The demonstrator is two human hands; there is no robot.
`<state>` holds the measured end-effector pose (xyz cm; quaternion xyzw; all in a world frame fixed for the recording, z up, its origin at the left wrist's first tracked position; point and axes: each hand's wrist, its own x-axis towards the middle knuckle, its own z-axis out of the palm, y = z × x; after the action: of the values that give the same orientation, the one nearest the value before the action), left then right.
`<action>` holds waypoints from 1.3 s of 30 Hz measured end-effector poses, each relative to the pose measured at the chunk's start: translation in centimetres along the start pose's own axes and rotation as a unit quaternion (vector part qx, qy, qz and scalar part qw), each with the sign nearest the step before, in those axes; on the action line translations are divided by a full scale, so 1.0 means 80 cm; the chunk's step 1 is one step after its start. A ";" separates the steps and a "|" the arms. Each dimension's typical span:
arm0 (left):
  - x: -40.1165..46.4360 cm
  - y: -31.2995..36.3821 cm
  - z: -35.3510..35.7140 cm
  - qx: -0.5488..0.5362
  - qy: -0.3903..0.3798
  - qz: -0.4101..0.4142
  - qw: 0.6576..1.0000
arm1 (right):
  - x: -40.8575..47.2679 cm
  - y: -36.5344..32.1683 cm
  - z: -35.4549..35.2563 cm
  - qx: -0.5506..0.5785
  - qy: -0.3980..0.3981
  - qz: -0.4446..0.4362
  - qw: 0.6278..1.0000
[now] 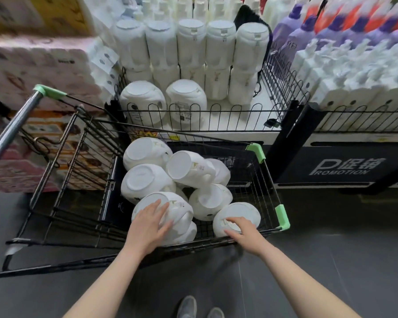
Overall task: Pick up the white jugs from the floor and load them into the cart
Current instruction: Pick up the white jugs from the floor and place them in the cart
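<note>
A black wire cart (257, 187) with green corner guards stands in front of me, holding several white jugs lying on their sides. My left hand (147, 228) rests flat with spread fingers on the nearest jug (182, 214) at the cart's near side. My right hand (241, 232) grips the rim of another white jug (244, 212) in the cart's near right corner. Other jugs (145, 180) are piled behind them. No jug is visible on the floor.
A low wire-fenced shelf (216, 115) behind the cart holds more white jugs (143, 102). Purple and orange bottles (331, 26) stand at the right, packaged goods (32, 72) at the left. The cart handle (12, 131) points left. My shoes (193, 308) stand on dark floor.
</note>
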<state>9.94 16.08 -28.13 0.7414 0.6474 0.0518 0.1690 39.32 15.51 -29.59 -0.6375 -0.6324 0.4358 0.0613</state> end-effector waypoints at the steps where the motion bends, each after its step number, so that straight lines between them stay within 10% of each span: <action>1: 0.009 0.008 -0.008 -0.015 0.007 -0.004 1.000 | -0.005 0.000 -0.009 0.013 0.010 0.005 1.000; 24: 0.312 -0.018 0.002 0.092 -0.160 0.096 0.978 | 0.268 -0.091 -0.037 0.039 0.033 0.015 0.999; 32: 0.359 0.030 -0.004 -0.010 -0.004 0.151 0.989 | 0.311 -0.051 -0.125 0.207 0.054 -0.004 0.977; 39: 0.379 0.042 0.031 -0.105 -0.029 0.158 0.981 | 0.317 -0.030 -0.161 0.292 0.052 0.021 0.955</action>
<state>18.59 44.90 -33.72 0.8137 0.5076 0.1241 0.2548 41.11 43.83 -32.29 -0.6271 -0.4600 0.5688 0.2679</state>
